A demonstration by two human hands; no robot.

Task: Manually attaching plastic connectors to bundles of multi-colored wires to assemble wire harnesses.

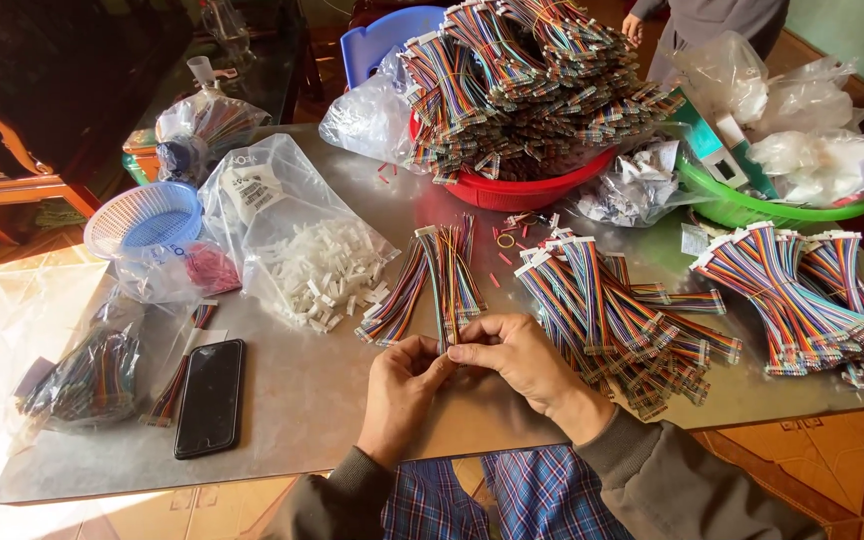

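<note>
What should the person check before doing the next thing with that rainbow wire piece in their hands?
1. Both hands on the wire: ok. Left hand and right hand pinch the ribbon cable together.
2. Cable end seated in a connector: cannot tell, fingers hide it.
3. White connectors within reach: ok, open bag of white connectors lies beside the left hand.
4. More cables ready: ok, small bundle just beyond the hands.
5. Phone out of the way: ok, apart from the hands.

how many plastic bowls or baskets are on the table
3: a blue basket at the left edge, a red bowl heaped with ribbon cables at the back, and a green bowl holding bags at the right. Others may be hidden.
</note>
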